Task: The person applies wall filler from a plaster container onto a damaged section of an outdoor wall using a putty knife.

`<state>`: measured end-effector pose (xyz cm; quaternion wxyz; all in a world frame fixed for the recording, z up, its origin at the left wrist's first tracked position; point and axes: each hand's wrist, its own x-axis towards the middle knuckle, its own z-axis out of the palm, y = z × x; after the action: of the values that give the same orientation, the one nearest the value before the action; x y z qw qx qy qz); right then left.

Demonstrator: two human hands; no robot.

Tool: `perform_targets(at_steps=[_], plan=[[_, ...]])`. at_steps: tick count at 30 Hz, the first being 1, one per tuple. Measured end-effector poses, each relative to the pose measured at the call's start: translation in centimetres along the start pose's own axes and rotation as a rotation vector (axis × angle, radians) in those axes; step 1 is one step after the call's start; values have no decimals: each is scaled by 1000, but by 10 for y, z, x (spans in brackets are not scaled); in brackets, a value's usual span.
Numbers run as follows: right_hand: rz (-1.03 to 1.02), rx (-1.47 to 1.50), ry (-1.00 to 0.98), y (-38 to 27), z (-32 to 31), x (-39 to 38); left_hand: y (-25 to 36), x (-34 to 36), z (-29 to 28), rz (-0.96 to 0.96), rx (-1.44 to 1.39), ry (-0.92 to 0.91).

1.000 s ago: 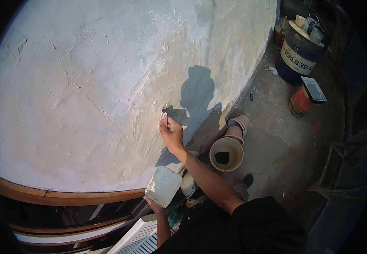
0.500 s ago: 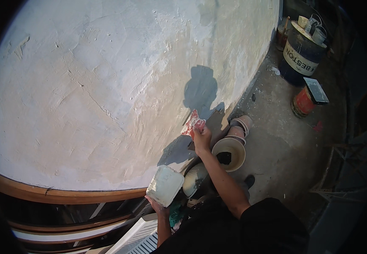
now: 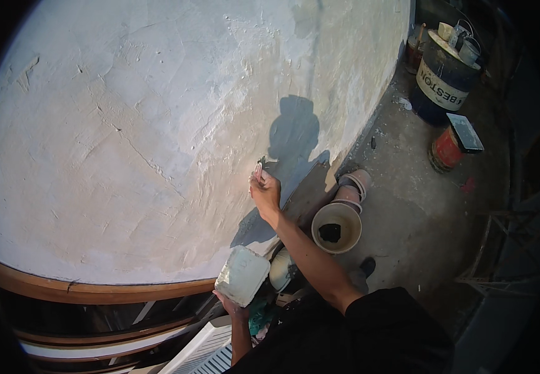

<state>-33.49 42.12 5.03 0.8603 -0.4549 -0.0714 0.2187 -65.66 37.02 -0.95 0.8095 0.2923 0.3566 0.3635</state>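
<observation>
A putty scraper [image 3: 257, 171] is pinched in my right hand [image 3: 265, 192], seen nearly edge-on against the pale plastered wall [image 3: 127, 156]; whether its blade touches the plaster I cannot tell. Red and smeared with white, it showed its flat side earlier. Below and left of that arm, my left hand [image 3: 233, 306] grips a whitish square plastic tub [image 3: 242, 275] by its lower edge. The tub is tilted and coated with dried plaster. My shadow [image 3: 293, 128] falls on the wall just above the scraper.
Beside my right forearm stand a cream bucket [image 3: 355, 234] with something dark inside and stacked pinkish pots [image 3: 348, 194]. Farther right are a red can [image 3: 447, 151] with a flat tray on top and a dark drum [image 3: 441, 87] carrying small pails. A wooden ledge [image 3: 95, 290] edges the wall's bottom.
My right hand has moved left across the wall and turned the scraper from flat-on to nearly edge-on. My left hand and the tub stay almost in place.
</observation>
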Motion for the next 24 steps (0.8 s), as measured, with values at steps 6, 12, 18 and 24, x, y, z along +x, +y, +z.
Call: perform_targets(at_steps=[6, 12, 18, 24], plan=[[-126, -101, -179, -50, 52, -56, 0, 7, -19, 76, 260, 0], [-119, -106, -231, -57, 13, -70, 1, 2, 2, -6, 34, 106], [-23, -95, 165, 3, -71, -29, -8, 4, -9, 16, 7, 63], [16, -77, 41, 30, -54, -6, -6, 3, -2, 44, 60, 29]])
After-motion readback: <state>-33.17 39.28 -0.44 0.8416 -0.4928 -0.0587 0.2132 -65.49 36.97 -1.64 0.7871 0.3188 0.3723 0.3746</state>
